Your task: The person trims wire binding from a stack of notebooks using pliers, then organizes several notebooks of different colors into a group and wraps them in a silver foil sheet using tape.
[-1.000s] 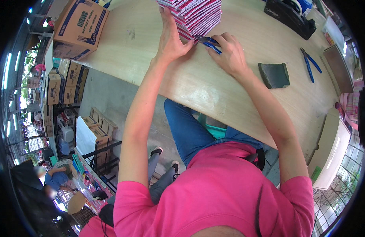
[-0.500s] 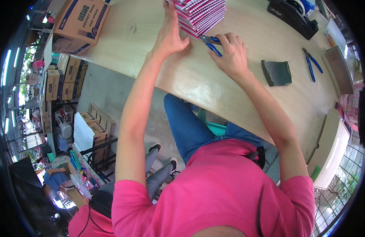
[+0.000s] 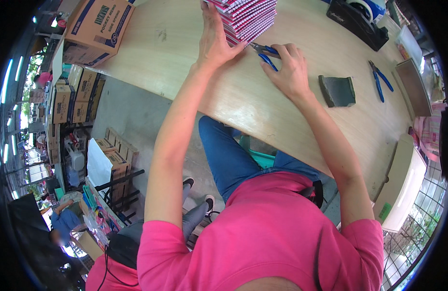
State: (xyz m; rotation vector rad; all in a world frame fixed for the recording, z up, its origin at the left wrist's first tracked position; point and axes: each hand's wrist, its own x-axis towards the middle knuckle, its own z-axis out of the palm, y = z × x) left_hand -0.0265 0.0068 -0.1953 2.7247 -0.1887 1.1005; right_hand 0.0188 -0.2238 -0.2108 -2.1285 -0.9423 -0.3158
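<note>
Left thumb point(image 3: 238, 47) nearer the blue-handled pliers point(image 3: 268, 61)

An open passage lies over the worktop point(image 3: 153, 58) between the box point(image 3: 95, 31) and the stack point(image 3: 250, 22). Rightward, the grey block point(image 3: 337, 92) and loose pliers point(image 3: 379, 77) obstruct, with the dispenser point(image 3: 354, 23) beyond.

On the table point(image 3: 153, 68) we see a notebook stack point(image 3: 250, 20) at top centre, our left hand point(image 3: 215, 46) along its left side and, to its lower right, cutting pliers point(image 3: 268, 61) in our right hand point(image 3: 291, 72); a carton point(image 3: 98, 31) sits upper left, a tape dispenser point(image 3: 352, 24) upper right.
</note>
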